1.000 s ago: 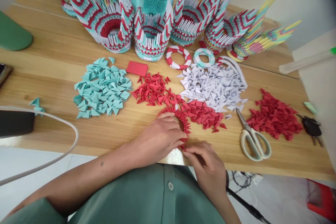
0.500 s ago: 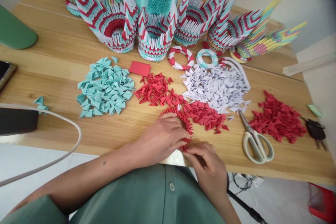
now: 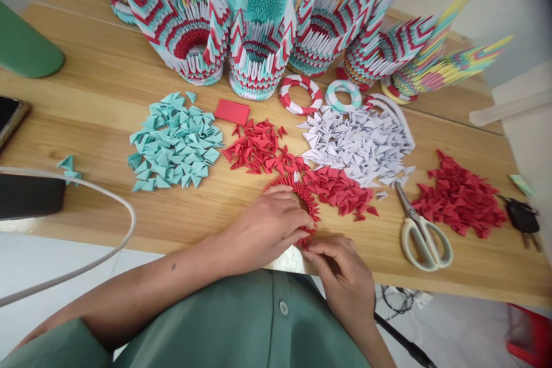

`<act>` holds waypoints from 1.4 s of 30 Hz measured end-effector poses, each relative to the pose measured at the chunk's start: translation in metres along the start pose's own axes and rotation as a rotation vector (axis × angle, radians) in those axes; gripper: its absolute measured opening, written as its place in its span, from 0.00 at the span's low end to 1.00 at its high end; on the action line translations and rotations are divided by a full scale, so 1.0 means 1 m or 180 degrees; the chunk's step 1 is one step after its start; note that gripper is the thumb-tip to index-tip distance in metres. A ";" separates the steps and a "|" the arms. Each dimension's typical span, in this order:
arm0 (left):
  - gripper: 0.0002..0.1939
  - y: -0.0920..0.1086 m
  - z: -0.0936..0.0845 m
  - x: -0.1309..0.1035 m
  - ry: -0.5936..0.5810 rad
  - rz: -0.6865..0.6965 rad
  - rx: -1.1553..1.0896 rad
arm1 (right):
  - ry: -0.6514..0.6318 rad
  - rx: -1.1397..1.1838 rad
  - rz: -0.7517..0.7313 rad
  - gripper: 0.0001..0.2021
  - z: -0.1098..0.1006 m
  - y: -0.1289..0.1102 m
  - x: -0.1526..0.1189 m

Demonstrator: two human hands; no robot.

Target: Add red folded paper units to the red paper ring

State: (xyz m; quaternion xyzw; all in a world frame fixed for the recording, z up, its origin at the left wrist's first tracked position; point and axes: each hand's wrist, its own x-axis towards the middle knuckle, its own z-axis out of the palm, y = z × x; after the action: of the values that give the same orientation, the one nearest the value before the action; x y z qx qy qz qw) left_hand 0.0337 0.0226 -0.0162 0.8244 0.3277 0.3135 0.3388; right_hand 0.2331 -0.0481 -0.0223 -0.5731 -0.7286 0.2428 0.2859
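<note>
The left hand (image 3: pixel 269 227) grips a curved red paper band (image 3: pixel 312 207) by the near edge of the table (image 3: pixel 172 224) while the right hand (image 3: pixel 342 270) pinches the band's near end, red folded pieces (image 3: pixel 340 190) just beyond, paper baskets (image 3: pixel 259 72) toward the far edge.

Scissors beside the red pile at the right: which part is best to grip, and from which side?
Probably the cream handle loops, coming from the near table edge with the right hand, which is the nearer one. The scissors lie flat, with both loops toward that edge; the blades point away, their tips close to the white paper pieces.
</note>
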 end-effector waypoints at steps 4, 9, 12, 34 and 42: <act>0.07 0.001 0.000 0.000 0.0069 -0.0002 -0.0045 | 0.0009 0.0022 -0.0014 0.04 0.000 0.000 -0.001; 0.07 0.002 0.002 0.000 0.0141 -0.0077 -0.0103 | 0.0005 0.0046 0.0026 0.04 0.001 -0.001 0.000; 0.06 0.001 0.003 0.000 0.0135 -0.0079 -0.0111 | 0.0011 0.0046 0.0051 0.03 0.000 -0.001 0.000; 0.09 0.001 0.003 -0.006 0.0310 0.0252 0.0162 | 0.0294 0.0028 -0.0020 0.05 0.005 -0.005 0.004; 0.08 0.004 0.006 -0.008 0.0281 0.0253 0.0233 | 0.0467 0.0045 -0.0007 0.06 0.008 -0.005 0.007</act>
State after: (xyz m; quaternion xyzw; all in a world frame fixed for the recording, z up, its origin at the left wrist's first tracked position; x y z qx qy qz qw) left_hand 0.0348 0.0125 -0.0187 0.8339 0.3206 0.3505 0.2809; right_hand 0.2227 -0.0431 -0.0233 -0.5866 -0.7046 0.2049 0.3428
